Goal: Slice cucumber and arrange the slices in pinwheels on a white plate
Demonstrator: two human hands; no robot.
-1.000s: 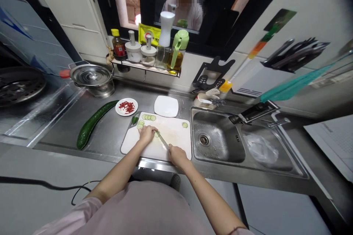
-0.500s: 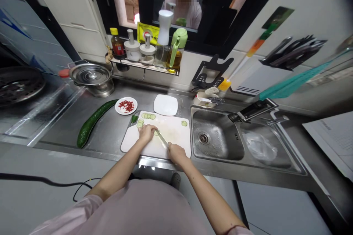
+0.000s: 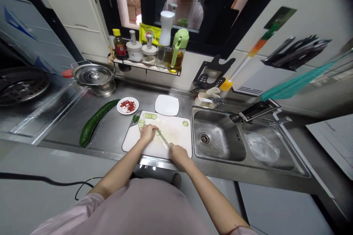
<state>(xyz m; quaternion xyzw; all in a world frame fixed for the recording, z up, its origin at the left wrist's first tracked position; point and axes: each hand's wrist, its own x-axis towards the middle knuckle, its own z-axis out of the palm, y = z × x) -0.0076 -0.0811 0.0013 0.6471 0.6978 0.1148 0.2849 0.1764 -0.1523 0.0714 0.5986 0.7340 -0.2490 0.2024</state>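
Observation:
On the white cutting board (image 3: 132, 141), my left hand (image 3: 148, 133) rests with bent fingers closed over something mostly hidden under it. A kitchen knife (image 3: 164, 140) is in my right hand (image 3: 179, 154), its handle covered by the closed fingers. The blade slants across the board, its tip close beside my left fingers. One pale green cucumber slice (image 3: 157, 133) lies by the blade. Overlapping slices (image 3: 141, 122) touch or nearly touch my left fingertips, and a row of slices (image 3: 149, 116) runs along the board's far edge. Another cucumber piece (image 3: 185, 123) sits at the far right corner.
A long whole cucumber (image 3: 96, 121) and a white plate of chopped red pieces (image 3: 127, 106) are left of the board. Behind it is a white square dish (image 3: 167, 105). The sink (image 3: 217, 143) adjoins on the right; a spice rack (image 3: 149, 67) hangs above.
The whole view shifts slightly to the right. Both hands, the knife and the slices keep nearly the same places on the board.

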